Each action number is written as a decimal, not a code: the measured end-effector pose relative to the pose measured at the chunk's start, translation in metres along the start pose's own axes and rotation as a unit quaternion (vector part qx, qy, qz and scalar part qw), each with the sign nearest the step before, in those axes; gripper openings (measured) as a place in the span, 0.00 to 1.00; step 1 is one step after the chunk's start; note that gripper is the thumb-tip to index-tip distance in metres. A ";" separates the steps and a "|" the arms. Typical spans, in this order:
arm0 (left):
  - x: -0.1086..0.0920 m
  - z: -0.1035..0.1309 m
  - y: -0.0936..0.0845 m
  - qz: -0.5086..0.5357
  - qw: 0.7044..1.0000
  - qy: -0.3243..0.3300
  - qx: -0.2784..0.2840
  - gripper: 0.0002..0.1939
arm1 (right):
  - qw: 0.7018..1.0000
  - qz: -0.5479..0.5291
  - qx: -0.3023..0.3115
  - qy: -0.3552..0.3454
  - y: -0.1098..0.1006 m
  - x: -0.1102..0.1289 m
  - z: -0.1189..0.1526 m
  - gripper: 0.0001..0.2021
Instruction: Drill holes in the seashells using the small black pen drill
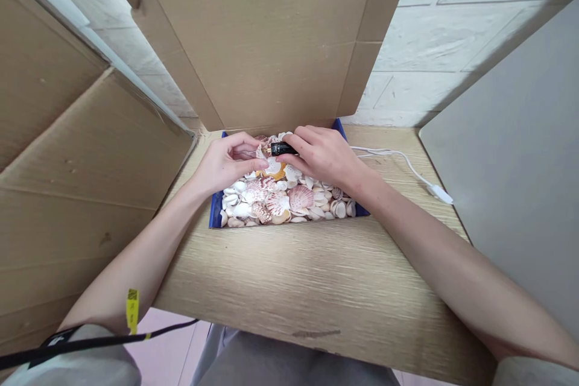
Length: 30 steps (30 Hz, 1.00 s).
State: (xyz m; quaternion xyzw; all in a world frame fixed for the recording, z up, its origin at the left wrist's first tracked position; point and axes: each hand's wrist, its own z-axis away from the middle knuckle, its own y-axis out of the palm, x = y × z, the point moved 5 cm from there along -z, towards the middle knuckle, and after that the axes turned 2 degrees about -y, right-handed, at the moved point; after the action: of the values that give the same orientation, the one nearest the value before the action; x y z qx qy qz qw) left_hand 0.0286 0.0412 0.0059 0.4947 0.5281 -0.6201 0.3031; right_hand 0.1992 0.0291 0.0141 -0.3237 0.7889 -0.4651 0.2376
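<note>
Over a shallow blue-edged box (216,210) full of seashells, my right hand (323,154) is closed around a mini electric drill (281,148), a black cylinder with a brass-coloured tip pointing left. Between the thumb and fingers of my left hand (228,160) is a seashell (261,151), close to the drill's tip. Whether the tip touches the shell I cannot tell. Just below lie a white shell with an orange rim (272,167) and a pink ribbed scallop shell (301,198). Smaller white, cream and brown-speckled shells surround them.
The box's raised cardboard lid (271,42) leans toward a white brick wall (456,36). A white cable (393,152) with an inline switch (439,194) runs right across the wooden table (280,277). Cardboard (90,181) stands left, a grey panel (511,151) right. A black cord (167,330) crosses the lower left.
</note>
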 end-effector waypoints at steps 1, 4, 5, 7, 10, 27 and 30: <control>0.000 0.000 0.000 0.000 1.000 0.002 -0.004 0.16 | 1.000 -0.003 -0.001 0.004 0.000 0.000 0.000 0.28; 0.000 0.000 -0.001 0.012 1.000 0.011 -0.003 0.16 | 1.000 -0.009 -0.012 0.015 -0.001 -0.002 0.000 0.28; -0.001 0.000 -0.001 0.016 1.000 0.013 0.000 0.17 | 1.000 -0.010 -0.018 0.017 -0.002 -0.003 0.000 0.28; -0.001 0.000 0.000 0.017 1.000 0.012 0.006 0.17 | 0.999 -0.009 -0.029 0.019 -0.003 -0.005 0.001 0.27; 0.000 0.000 -0.001 0.010 1.000 0.001 -0.003 0.18 | 0.999 -0.004 -0.037 0.013 -0.004 -0.006 0.000 0.27; 0.000 0.000 -0.002 -0.004 1.000 0.003 -0.028 0.17 | 0.991 0.004 0.072 0.113 0.007 -0.011 0.002 0.24; -0.001 0.000 -0.004 0.003 0.999 0.012 -0.037 0.15 | 0.994 -0.012 0.044 0.095 0.007 -0.011 0.002 0.26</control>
State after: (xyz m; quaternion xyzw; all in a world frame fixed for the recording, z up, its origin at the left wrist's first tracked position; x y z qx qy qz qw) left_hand 0.0256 0.0424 0.0080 0.4925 0.5523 -0.5933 0.3167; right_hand 0.2066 0.0384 0.0080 -0.2766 0.7830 -0.5306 0.1702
